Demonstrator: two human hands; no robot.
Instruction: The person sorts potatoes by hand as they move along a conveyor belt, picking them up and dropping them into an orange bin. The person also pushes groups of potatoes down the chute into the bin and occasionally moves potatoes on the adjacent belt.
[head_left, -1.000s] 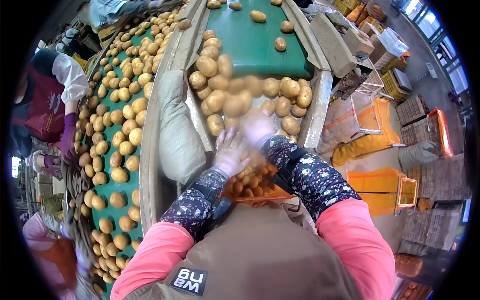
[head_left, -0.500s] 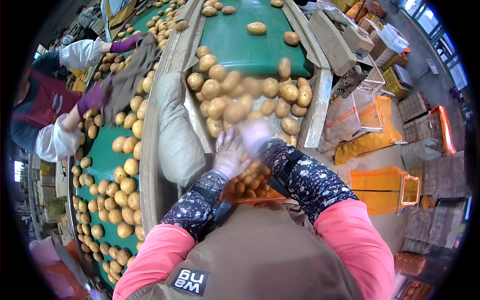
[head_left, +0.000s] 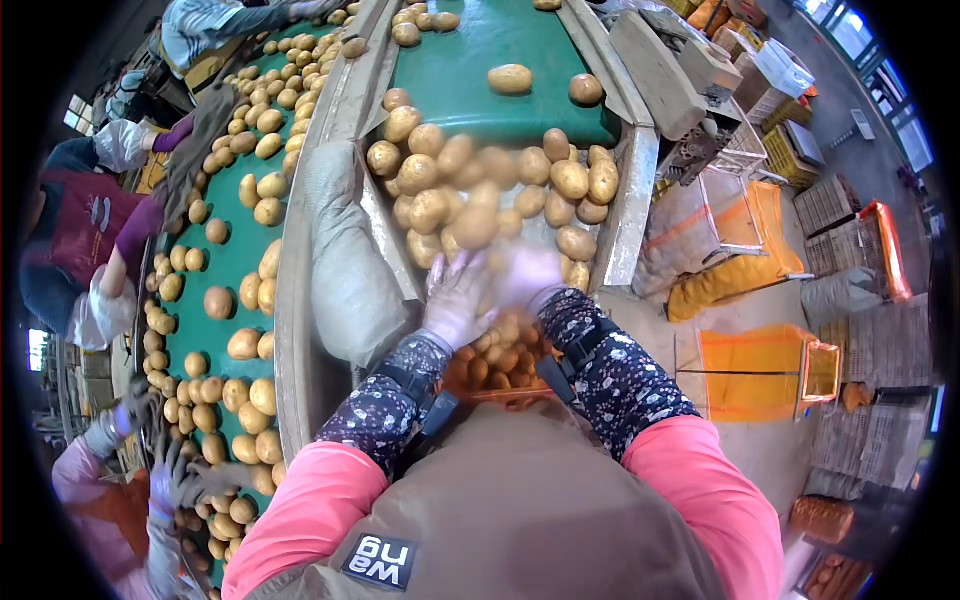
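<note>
My left hand wears a pale glove and lies with fingers spread at the lower left edge of the potatoes in the metal chute. Beside it, my right hand is blurred by motion near the chute's mouth; its fingers cannot be made out. Some potatoes in the middle of the chute are blurred too. Beneath my hands, an orange mesh bag holds more potatoes. Above the chute ends a green belt carrying a few potatoes.
A second green belt with many potatoes runs along the left. Co-workers with gloved hands stand beyond it. A padded grey roll lines the chute's left side. To the right are orange mesh bags on frames and stacked crates.
My right hand has shifted slightly right and down. Potatoes in the chute and on the belts have moved. At the left, one co-worker's hands drew back and another's appeared lower down.
</note>
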